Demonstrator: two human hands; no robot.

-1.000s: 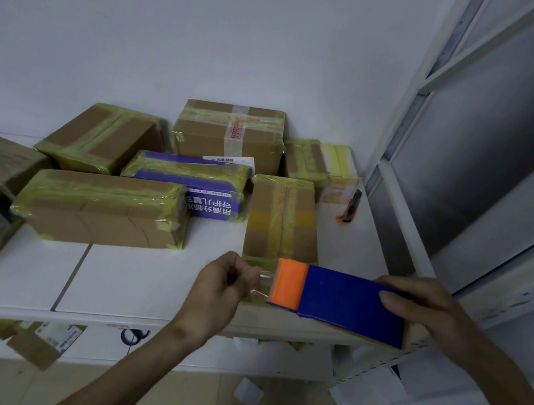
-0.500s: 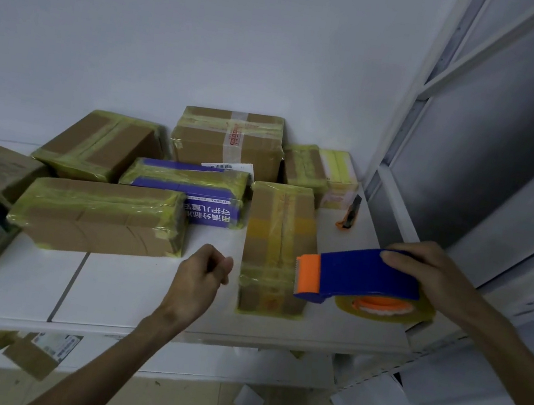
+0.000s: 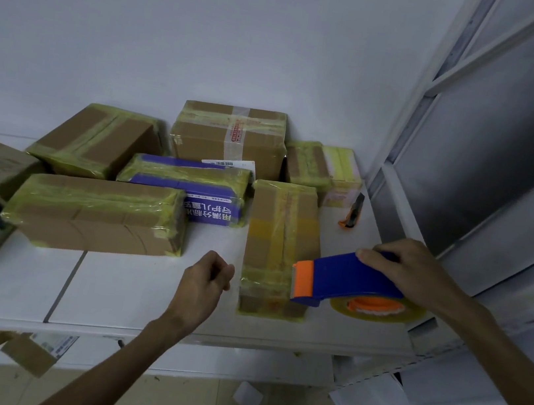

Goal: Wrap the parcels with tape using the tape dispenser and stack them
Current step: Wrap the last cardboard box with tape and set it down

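Head view: parcels (image 3: 94, 211) look taped yet unstacked; right hand (image 3: 411, 272) grips the tape dispenser (image 3: 344, 279) at the nearest parcel (image 3: 277, 238), left hand (image 3: 205, 283) curled, empty.

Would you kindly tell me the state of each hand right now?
Left hand: closed, fingers curled, nothing visible in it.
Right hand: closed, gripping the tape dispenser from above.

The white table (image 3: 126, 299) carries taped cardboard parcels (image 3: 94, 214) and a small orange knife (image 3: 352, 215).
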